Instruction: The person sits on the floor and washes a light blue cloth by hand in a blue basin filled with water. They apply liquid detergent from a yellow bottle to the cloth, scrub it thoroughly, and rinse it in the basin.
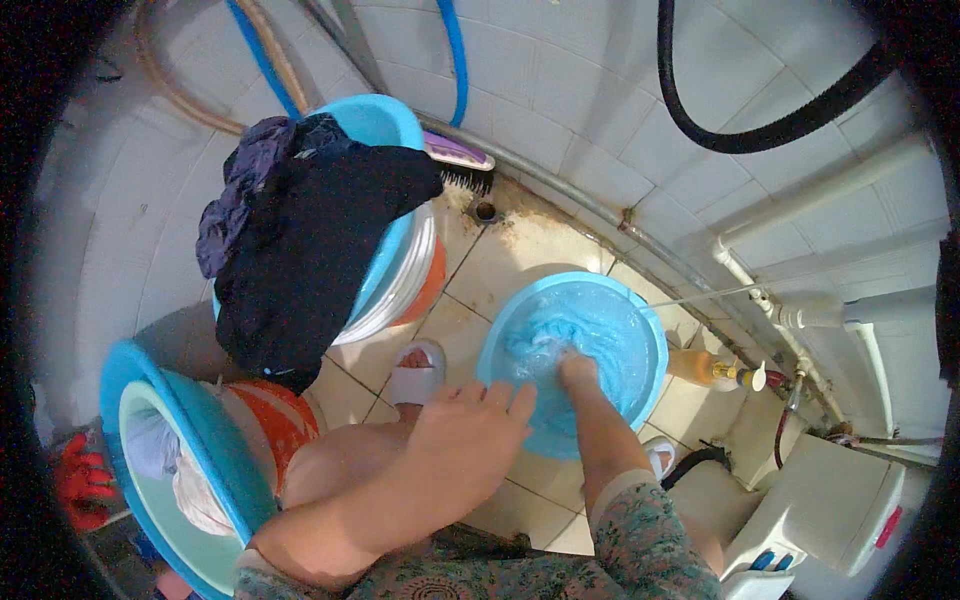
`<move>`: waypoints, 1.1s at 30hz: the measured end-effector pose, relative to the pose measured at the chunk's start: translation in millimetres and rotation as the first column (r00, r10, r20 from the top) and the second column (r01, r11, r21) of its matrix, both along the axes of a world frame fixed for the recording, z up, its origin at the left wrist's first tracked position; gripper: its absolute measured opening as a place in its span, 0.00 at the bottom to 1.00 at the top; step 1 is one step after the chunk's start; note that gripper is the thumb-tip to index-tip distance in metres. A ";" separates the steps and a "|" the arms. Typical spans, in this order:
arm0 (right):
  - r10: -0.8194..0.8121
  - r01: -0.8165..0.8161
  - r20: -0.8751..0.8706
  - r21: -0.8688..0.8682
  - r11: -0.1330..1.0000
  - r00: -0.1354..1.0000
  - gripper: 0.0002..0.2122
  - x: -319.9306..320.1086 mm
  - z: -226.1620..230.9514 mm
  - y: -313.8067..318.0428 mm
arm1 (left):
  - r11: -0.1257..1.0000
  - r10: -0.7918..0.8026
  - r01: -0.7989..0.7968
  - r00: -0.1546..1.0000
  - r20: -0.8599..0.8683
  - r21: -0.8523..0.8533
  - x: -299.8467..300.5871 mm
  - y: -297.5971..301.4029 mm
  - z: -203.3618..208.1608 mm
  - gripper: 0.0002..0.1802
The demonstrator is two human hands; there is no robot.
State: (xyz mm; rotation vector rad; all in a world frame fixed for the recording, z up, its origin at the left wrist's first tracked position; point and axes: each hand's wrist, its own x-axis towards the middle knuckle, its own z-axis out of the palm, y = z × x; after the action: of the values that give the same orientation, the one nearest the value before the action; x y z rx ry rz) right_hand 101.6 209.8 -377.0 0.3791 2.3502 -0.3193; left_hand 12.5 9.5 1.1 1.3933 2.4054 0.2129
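Observation:
A light blue basin (pixel 492 345) of water stands on the tiled floor in front of me. Wet blue cloth (pixel 590 340) lies bunched in it, with froth around it. My right hand (pixel 577 372) reaches down into the water against the cloth, and its fingers are hidden there. Above the basin's near left rim, my left hand (pixel 470 430) hangs with nothing in it. Its fingers are loosely bent and apart, and that forearm crosses over my knee. A thin straight line, perhaps a water stream, runs from the wall pipe to the basin's right rim.
Left, a black garment (pixel 310 220) drapes over a blue basin (pixel 385 118) on stacked buckets. Nearer, another blue tub (pixel 125 390) holds clothes. A purple brush (pixel 458 152) lies by the drain (pixel 486 212). An amber pump bottle (pixel 700 367) and white box-shaped fixture (pixel 815 500) stand right.

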 end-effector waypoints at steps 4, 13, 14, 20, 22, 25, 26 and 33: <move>-0.015 0.043 -0.151 0.184 0.982 0.988 0.26 19.4 21.4 -27.2 | 0.998 0.017 -0.013 0.998 0.064 -0.068 10.0 -8.4 -9.3 0.19; 0.081 0.027 0.269 -0.376 0.926 0.960 0.33 43.7 166.2 12.0 | 0.993 0.016 -0.022 0.999 0.050 0.116 8.6 -12.5 -4.9 0.15; 0.168 -0.063 0.280 -0.348 0.936 0.945 0.31 43.8 182.4 19.6 | 0.990 0.012 -0.018 0.999 0.044 0.137 8.1 -12.1 -5.3 0.15; 0.244 -0.241 0.085 -0.041 0.970 0.966 0.30 -1.6 296.0 29.2 | 0.990 0.018 -0.023 0.999 0.037 0.142 5.0 -12.4 -6.6 0.17; 0.126 -0.119 -0.128 0.062 0.991 0.984 0.28 -9.6 291.7 16.6 | 0.989 0.037 -0.043 0.998 0.046 0.141 2.2 -10.9 -8.8 0.17; -0.020 0.029 -0.405 0.016 0.999 0.914 0.26 -2.7 207.0 0.0 | 0.996 0.032 -0.034 0.999 0.026 0.088 1.7 -6.3 -12.0 0.17; -0.063 0.044 -0.446 -0.052 0.998 0.893 0.27 2.2 170.8 -6.3 | 0.996 0.024 -0.027 0.999 0.032 0.088 0.4 -4.9 -12.0 0.17; 0.039 0.000 -0.389 0.098 0.995 0.921 0.27 34.3 64.1 -61.9 | 1.000 0.005 -0.005 1.000 -0.016 -0.005 -7.1 -9.0 -4.6 0.19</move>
State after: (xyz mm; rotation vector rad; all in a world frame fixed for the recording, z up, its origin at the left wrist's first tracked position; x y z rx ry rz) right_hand 135.9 147.9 -312.9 0.3633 2.7681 -0.2938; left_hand 5.4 0.5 -3.5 1.3915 2.4209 0.1982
